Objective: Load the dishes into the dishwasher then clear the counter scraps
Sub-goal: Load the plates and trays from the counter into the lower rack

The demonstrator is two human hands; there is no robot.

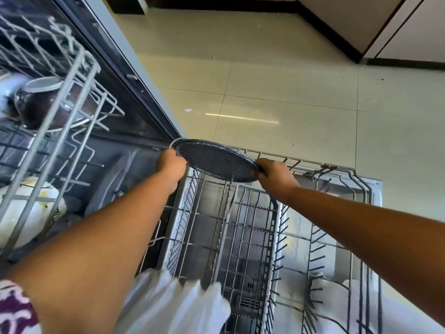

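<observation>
A dark speckled round plate (215,160) is held between both hands above the far end of the pulled-out lower dishwasher rack (255,227). My left hand (171,165) grips its left rim and my right hand (274,174) grips its right rim. The plate is tilted, its dark face toward me. The lower rack's tines below it are bare. To the left, the upper rack (60,100) holds a dark brown bowl (45,102) lying on its side.
White dishes (31,206) sit inside the dishwasher tub under the upper rack at left. The open dishwasher door lies under the lower rack. Beige tiled floor (289,92) spreads beyond, with cabinets and a dark plinth at top right. Pale cloth (168,307) hangs at the bottom.
</observation>
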